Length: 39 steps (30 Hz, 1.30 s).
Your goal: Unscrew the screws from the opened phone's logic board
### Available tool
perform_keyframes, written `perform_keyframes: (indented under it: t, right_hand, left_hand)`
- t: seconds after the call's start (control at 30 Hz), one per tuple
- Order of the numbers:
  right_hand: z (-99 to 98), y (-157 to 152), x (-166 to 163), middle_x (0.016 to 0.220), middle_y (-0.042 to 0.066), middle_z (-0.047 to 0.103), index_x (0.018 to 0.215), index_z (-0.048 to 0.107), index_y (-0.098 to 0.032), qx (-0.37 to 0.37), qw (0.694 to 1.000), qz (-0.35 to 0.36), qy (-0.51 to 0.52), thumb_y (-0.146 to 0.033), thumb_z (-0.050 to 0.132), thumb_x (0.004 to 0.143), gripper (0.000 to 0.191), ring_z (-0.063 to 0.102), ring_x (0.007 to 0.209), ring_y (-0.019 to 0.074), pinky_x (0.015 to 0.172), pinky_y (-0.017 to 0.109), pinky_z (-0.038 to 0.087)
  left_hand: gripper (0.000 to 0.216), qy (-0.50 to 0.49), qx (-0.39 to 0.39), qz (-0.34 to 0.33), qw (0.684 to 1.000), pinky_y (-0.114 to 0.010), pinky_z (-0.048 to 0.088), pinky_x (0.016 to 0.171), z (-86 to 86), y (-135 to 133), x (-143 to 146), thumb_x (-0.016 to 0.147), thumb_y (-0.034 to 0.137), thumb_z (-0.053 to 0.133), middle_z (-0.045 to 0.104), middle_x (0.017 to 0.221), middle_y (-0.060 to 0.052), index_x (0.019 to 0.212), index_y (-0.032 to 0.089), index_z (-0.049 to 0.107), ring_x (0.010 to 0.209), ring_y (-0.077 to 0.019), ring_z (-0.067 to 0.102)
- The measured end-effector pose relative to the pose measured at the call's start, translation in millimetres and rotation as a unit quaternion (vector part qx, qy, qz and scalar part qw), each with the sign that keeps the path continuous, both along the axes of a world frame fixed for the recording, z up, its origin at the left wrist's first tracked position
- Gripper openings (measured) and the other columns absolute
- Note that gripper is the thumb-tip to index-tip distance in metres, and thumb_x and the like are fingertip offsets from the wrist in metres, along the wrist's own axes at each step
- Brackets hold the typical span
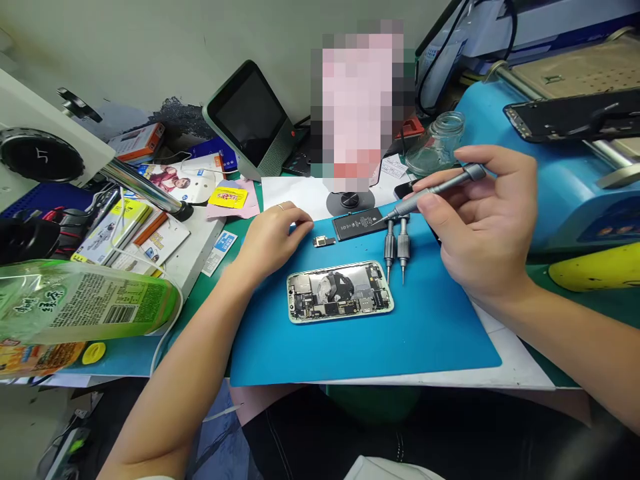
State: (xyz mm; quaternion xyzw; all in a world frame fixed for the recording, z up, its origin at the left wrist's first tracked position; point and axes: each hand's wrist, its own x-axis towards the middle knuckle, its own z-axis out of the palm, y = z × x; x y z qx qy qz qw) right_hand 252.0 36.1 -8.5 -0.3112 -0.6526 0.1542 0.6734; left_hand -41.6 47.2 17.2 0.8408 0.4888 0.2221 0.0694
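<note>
My right hand (485, 220) holds a grey precision screwdriver (435, 190) like a pen, its tip pointing down-left over the black phone battery (357, 225). My left hand (275, 237) rests at the mat's upper left, fingers curled in and pressed together; whatever may be between them is hidden. Close to its fingertips lies a small metal phone part (324, 241). An opened phone (340, 293) with a pale frame lies across the blue mat (360, 353), its boards and an empty-looking bay exposed. Two more screwdrivers (403, 248) lie side by side, right of the battery.
Left of the mat are a green-labelled bottle (120, 303), stacked cards and boxes (125, 230), and a metal stand arm (150, 189). A smart display (250, 110) and a glass jar (440, 140) stand behind. At right, a blue machine (490, 120) carries a phone screen (575, 115).
</note>
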Motion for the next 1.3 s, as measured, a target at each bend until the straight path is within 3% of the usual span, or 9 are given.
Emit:
perform_keyframes:
  t: [0.37, 0.83, 1.03, 1.17, 1.3]
  right_hand:
    - [1.0, -2.1, 1.4, 0.104, -0.002, 0.081, 0.137, 0.067, -0.035, -0.004, 1.0, -0.009, -0.024, -0.007, 0.086, 0.086, 0.062, 0.08, 0.084, 0.0149, 0.066, 0.025, 0.07]
    - [6.8, -4.2, 2.2, 0.105, -0.003, 0.078, 0.144, 0.065, -0.037, 0.017, 0.998, 0.003, -0.054, -0.004, 0.083, 0.086, 0.069, 0.079, 0.086, 0.0115, 0.07, 0.02, 0.071]
    - [10.9, -4.7, 8.3, 0.104, -0.003, 0.078, 0.142, 0.065, -0.038, 0.012, 0.996, 0.009, -0.085, -0.006, 0.084, 0.086, 0.067, 0.081, 0.088, 0.0155, 0.065, 0.024, 0.072]
    - [12.9, -10.7, 6.1, 0.104, -0.005, 0.077, 0.148, 0.058, -0.043, 0.0, 0.993, 0.048, -0.107, -0.005, 0.085, 0.086, 0.077, 0.081, 0.089, 0.0143, 0.064, 0.022, 0.071]
    - [18.8, -23.2, -1.0, 0.103, -0.005, 0.079, 0.148, 0.059, -0.042, 0.001, 0.988, 0.107, -0.115, -0.003, 0.085, 0.083, 0.081, 0.082, 0.086, 0.0145, 0.066, 0.024, 0.073]
  left_hand:
    - [0.012, 0.033, -0.033, -0.035, 0.998, -0.037, 0.056, 0.083, -7.1, 10.0, 11.8, 0.101, 0.021, 0.072, 0.08, 0.099, -0.007, 0.098, 0.021, 0.084, 0.095, -0.0254, 0.074]
    - [0.019, 0.001, 0.012, -0.018, 1.0, -0.037, 0.056, 0.08, -8.2, 6.8, 5.3, 0.104, 0.022, 0.064, 0.081, 0.101, -0.008, 0.101, 0.022, 0.083, 0.092, -0.0247, 0.074]
    - [0.02, -0.044, 0.064, -0.023, 0.997, -0.033, 0.054, 0.076, 7.1, -11.6, 5.6, 0.108, 0.027, 0.059, 0.078, 0.099, -0.007, 0.099, 0.022, 0.077, 0.09, -0.0218, 0.072]
    - [0.019, -0.107, 0.155, -0.018, 0.982, -0.033, 0.048, 0.068, 21.8, -26.3, 3.9, 0.105, 0.022, 0.061, 0.07, 0.078, 0.0, 0.087, 0.025, 0.067, 0.07, -0.0168, 0.062]
    - [0.024, -0.114, 0.164, -0.075, 0.977, -0.033, 0.042, 0.061, 26.6, -32.8, 5.2, 0.104, 0.021, 0.061, 0.062, 0.068, 0.001, 0.081, 0.023, 0.064, 0.061, -0.0145, 0.055]
